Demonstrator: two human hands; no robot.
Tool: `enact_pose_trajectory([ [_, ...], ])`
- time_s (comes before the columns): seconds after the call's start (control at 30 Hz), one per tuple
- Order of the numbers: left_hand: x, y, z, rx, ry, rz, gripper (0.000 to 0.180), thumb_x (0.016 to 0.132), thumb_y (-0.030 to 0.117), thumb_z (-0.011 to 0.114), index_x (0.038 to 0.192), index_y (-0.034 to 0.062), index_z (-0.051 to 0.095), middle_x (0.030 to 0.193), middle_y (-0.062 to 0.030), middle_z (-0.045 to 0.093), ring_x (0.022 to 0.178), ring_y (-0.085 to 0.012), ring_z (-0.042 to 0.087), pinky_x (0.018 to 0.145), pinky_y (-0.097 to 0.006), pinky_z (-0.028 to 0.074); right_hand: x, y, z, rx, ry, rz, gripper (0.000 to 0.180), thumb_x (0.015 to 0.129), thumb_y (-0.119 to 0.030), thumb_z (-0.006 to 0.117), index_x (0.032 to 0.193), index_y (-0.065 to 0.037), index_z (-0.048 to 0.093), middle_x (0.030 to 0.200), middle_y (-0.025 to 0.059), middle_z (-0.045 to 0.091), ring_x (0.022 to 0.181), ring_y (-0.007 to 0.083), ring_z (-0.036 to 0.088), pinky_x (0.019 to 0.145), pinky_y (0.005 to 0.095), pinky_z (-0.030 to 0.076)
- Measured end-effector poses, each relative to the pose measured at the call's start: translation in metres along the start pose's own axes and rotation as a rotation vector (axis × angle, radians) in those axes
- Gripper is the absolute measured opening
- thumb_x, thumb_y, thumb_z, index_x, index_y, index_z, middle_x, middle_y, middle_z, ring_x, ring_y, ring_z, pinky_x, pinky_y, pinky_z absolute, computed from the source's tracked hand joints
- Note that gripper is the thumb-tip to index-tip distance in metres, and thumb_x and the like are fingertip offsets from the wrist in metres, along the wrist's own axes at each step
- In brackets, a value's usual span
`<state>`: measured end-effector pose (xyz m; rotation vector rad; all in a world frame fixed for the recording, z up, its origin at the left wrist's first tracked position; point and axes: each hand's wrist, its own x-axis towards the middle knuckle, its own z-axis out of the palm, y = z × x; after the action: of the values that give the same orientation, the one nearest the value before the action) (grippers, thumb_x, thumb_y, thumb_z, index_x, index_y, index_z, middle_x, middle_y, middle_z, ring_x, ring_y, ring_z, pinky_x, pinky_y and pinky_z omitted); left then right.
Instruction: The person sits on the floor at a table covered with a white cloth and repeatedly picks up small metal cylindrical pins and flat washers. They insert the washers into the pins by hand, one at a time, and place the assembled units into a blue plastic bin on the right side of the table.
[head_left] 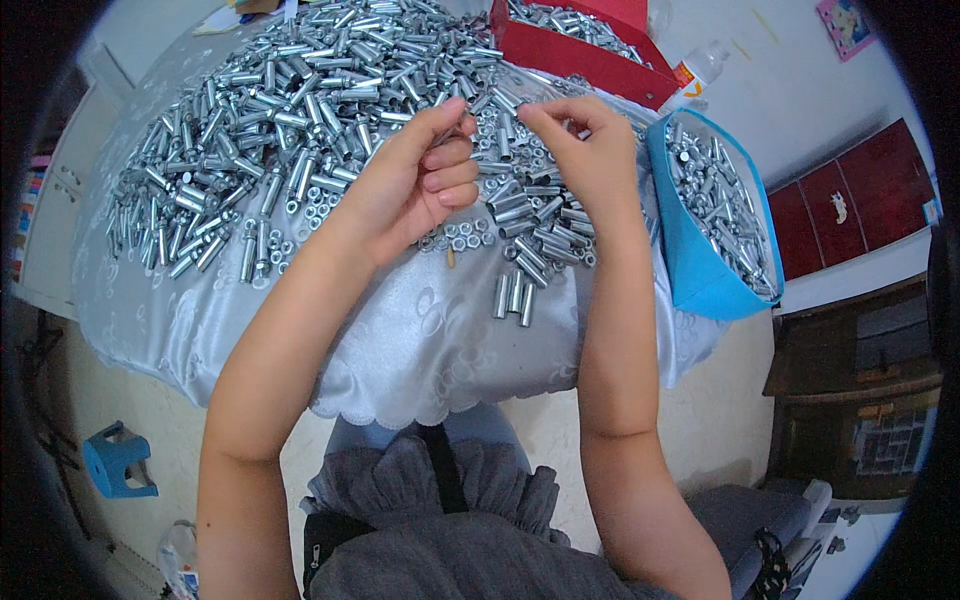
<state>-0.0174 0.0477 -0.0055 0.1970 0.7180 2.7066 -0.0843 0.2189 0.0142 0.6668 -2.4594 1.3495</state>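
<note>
My left hand (425, 178) is raised over the near part of the pile, its fingers curled and the thumb pressed to the index finger. What it pinches, if anything, is too small to tell. To its right, my right hand (590, 150) is closed too, thumb and index fingertips together. A silver metal sleeve (506, 101) shows right at those fingertips; I cannot tell whether it is held or lies behind them. Beneath and beyond both hands spreads a big heap of sleeve anchor bolts (290, 110). Loose hex nuts (462, 236) and short metal sleeves (540, 235) lie nearer me.
A blue fabric bin (715, 275) full of bolts stands at the table's right edge. Behind it are a red box (575, 58) with more metal parts and a white bottle (703, 65). A shiny pale tablecloth (420, 340) drapes toward me. A blue stool (118, 462) stands on the floor at left.
</note>
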Motion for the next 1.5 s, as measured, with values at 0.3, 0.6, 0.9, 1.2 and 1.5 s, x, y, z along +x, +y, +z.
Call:
enact_pose_trajectory([
  [0.3, -0.002, 0.005, -0.003, -0.013, 0.031, -0.033, 0.021, 0.086, 0.026, 0.052, 0.079, 0.0062, 0.049, 0.052, 0.0071, 0.031, 0.044, -0.0040, 0.029, 0.044, -0.019, 0.027, 0.005, 0.041, 0.007, -0.414, -0.189, 0.251, 0.022, 0.065, -0.022, 0.070, 0.081, -0.006, 0.068, 0.069, 0.0095, 0.062, 0.064, 0.0210, 0.060, 0.062, 0.0313, 0.046],
  [0.6, -0.001, 0.003, -0.004, 0.024, 0.100, -0.055, 0.019, 0.085, 0.024, 0.053, 0.078, 0.0059, 0.051, 0.051, 0.0071, 0.033, 0.044, -0.0040, 0.030, 0.044, -0.020, 0.027, 0.002, 0.033, 0.014, -0.510, -0.146, 0.233, 0.015, 0.066, -0.020, 0.068, 0.074, -0.008, 0.066, 0.073, 0.0127, 0.063, 0.070, 0.0272, 0.061, 0.064, 0.0363, 0.048],
  [0.9, 0.000, 0.001, -0.005, 0.142, 0.165, -0.057, 0.020, 0.087, 0.024, 0.050, 0.081, 0.0047, 0.050, 0.054, 0.0070, 0.031, 0.045, -0.0037, 0.029, 0.043, -0.019, 0.025, 0.005, 0.038, 0.015, -0.105, -0.105, 0.241, 0.012, 0.070, -0.016, 0.066, 0.074, -0.004, 0.065, 0.071, 0.0100, 0.063, 0.066, 0.0209, 0.061, 0.061, 0.0314, 0.047],
  [1.2, 0.000, -0.002, -0.002, 0.299, 0.280, -0.038, 0.016, 0.085, 0.022, 0.055, 0.080, 0.0072, 0.052, 0.055, 0.0079, 0.031, 0.046, -0.0026, 0.028, 0.043, -0.018, 0.024, 0.000, -0.002, 0.012, 0.686, -0.378, 0.326, 0.016, 0.078, -0.015, 0.063, 0.087, -0.002, 0.061, 0.074, 0.0013, 0.061, 0.062, 0.0056, 0.052, 0.054, 0.0173, 0.040],
  [1.5, -0.001, -0.005, 0.001, 0.341, 0.220, -0.018, 0.018, 0.086, 0.024, 0.055, 0.081, 0.0079, 0.052, 0.058, 0.0076, 0.032, 0.048, -0.0025, 0.029, 0.044, -0.018, 0.025, -0.001, -0.002, 0.010, 0.843, -0.474, 0.372, 0.014, 0.079, -0.016, 0.062, 0.086, -0.003, 0.061, 0.072, -0.0005, 0.059, 0.060, 0.0050, 0.053, 0.053, 0.0167, 0.040],
])
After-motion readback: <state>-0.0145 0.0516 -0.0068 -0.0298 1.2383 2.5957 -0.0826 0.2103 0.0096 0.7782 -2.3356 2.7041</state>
